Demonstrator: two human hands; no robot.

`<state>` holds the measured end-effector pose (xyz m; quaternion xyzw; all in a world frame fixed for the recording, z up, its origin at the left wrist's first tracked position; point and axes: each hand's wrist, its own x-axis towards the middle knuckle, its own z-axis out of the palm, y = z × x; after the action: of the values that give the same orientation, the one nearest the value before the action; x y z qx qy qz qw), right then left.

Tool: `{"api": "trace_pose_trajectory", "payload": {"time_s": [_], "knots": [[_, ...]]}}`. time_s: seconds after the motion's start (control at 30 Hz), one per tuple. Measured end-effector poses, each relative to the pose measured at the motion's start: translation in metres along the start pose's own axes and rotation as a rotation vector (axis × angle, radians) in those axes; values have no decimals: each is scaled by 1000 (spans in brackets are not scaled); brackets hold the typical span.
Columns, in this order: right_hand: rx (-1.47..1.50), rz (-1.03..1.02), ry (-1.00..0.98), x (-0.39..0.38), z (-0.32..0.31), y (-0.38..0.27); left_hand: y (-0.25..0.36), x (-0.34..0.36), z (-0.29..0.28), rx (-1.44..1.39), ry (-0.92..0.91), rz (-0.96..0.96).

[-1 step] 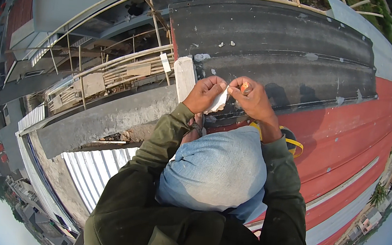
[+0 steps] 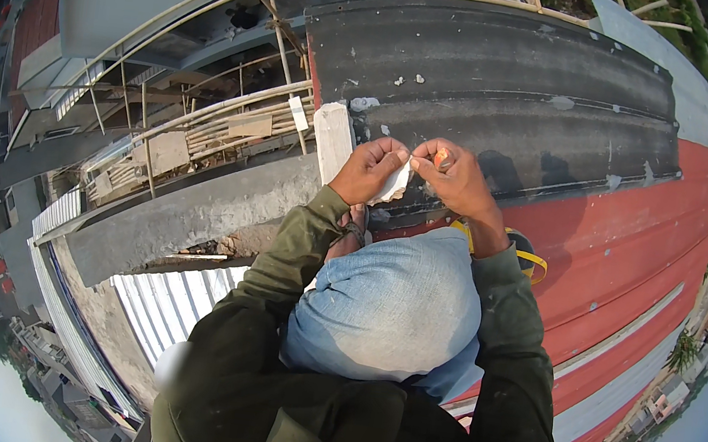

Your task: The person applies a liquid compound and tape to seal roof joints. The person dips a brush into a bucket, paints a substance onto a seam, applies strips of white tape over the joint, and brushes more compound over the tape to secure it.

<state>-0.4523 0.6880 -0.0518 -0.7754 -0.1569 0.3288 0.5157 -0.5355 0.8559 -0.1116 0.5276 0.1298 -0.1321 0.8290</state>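
My left hand [image 2: 367, 171] is closed in a pinch on a white, crumpled, ragged-edged sheet [image 2: 392, 187], which hangs below its fingertips. Close beside it is my right hand [image 2: 456, 179], thumb and forefinger pinched together at the sheet's upper edge. A small orange-ended object [image 2: 442, 157] pokes out from its curled fingers; the rest of it is hidden in the palm. The fingertips of both hands nearly meet. They are above the lower left part of a dark grey corrugated roof strip [image 2: 517, 72], in front of my knee in faded jeans [image 2: 392, 302].
Left of the hands, a white block end [image 2: 334, 138] meets a grey concrete ledge [image 2: 185, 217]. Bamboo scaffolding [image 2: 215, 118] stands beyond the roof edge. A yellow-rimmed black container [image 2: 531, 259] sits by my right forearm on red roofing [image 2: 631, 222]. White corrugated sheeting [image 2: 172, 309] lies lower left.
My hands and the white sheet stay practically where they were. A pale blurred patch now shows beside my left sleeve.
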Motion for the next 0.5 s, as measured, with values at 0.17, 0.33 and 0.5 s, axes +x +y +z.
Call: {"api": "trace_pose_trajectory", "payload": {"time_s": [0.17, 0.33, 0.5], "knots": [[-156, -96, 25, 1, -4, -6, 14, 0, 9, 101, 15, 23], [-79, -202, 119, 0, 11, 5, -9, 1, 16, -425, 41, -81], [151, -80, 225, -8, 27, 24, -20, -3, 30, -644, 153, -242]]}}
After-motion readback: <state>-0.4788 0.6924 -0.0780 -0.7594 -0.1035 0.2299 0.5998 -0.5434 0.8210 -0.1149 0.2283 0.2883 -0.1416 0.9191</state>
